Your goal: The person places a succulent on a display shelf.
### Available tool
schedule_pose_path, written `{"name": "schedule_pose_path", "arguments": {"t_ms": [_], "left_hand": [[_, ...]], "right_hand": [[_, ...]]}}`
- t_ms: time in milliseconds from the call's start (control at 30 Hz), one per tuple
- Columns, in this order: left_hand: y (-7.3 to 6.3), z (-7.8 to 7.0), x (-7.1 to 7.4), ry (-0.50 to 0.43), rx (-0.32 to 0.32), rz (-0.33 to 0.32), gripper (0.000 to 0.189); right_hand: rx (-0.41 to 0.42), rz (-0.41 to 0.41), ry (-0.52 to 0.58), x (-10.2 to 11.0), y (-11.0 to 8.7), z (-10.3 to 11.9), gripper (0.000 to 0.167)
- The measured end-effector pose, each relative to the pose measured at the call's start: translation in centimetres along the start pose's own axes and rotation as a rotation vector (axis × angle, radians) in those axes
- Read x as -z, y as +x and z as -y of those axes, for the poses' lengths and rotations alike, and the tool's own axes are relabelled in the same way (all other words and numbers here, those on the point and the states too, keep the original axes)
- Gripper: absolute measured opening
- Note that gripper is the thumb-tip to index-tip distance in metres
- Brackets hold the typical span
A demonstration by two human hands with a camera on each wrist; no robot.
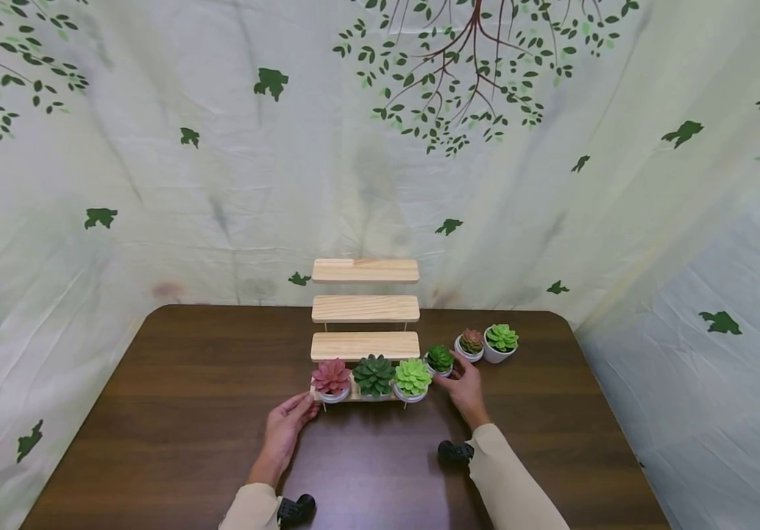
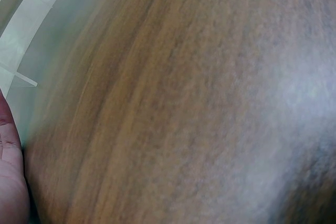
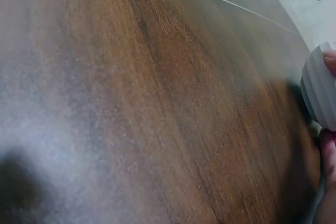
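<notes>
Stand: four pale wooden shelves are rising in steps on the desk, near the middle of its back edge.
Lowest shelf: three potted succulents are sitting in a row, a pink succulent at the left end, a dark green succulent in the middle, a light green succulent at the right end.
Right hand: we are pinching a small green succulent by its white ribbed pot between our fingers, just beside the shelf's right end; whether the pot is touching the desk, we cannot tell.
Left hand: our fingers are touching the lowest shelf's left end, by its front corner; we cannot tell whether they are gripping it.
Back right: a reddish succulent and a bright green succulent are standing side by side toward that corner of the desk, beyond our right hand.
Backdrop: pale cloth printed with green leaves and branches is hanging behind the desk.
Sleeves: we are wearing pale ones.
</notes>
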State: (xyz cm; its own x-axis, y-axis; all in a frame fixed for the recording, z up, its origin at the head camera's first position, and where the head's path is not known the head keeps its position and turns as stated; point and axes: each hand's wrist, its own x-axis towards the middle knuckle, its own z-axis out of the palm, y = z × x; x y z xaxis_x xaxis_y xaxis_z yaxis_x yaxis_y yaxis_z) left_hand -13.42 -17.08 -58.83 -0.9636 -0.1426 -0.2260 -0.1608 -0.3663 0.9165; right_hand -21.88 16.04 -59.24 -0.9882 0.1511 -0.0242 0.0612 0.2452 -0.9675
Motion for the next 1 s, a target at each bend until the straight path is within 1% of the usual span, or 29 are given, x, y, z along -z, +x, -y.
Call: {"name": "schedule_pose_path", "arguments": {"t_ms": [233,467,667,767,1000], "left_hand": [[-0.1,-0.1,-0.1,-0.014,-0.032,0.005,0.019],[0.0,-0.3,-0.2,-0.019,-0.005,0.008,0.016],[-0.1,-0.3,-0.1,-0.014,0.003,0.005,0.018],[-0.1,-0.2,-0.1,-0.018,-0.002,0.011,0.017],[-0.2,-0.1,0.0,-0.013,-0.023,0.018,0.014]], "right_hand": [[0.002,-0.003,0.051,0.6,-0.6,0.5,0.065],[-0.004,-0.012,0.050,1.5,-1.2,1.4,0.070],[0.031,-0.028,0.039,2.3,-1.2,2.2,0.068],[0.039,-0.027,0.050,2.7,-1.1,2.8,0.068],[0.057,0.005,0.074,3.2,-0.8,4.5,0.071]]}}
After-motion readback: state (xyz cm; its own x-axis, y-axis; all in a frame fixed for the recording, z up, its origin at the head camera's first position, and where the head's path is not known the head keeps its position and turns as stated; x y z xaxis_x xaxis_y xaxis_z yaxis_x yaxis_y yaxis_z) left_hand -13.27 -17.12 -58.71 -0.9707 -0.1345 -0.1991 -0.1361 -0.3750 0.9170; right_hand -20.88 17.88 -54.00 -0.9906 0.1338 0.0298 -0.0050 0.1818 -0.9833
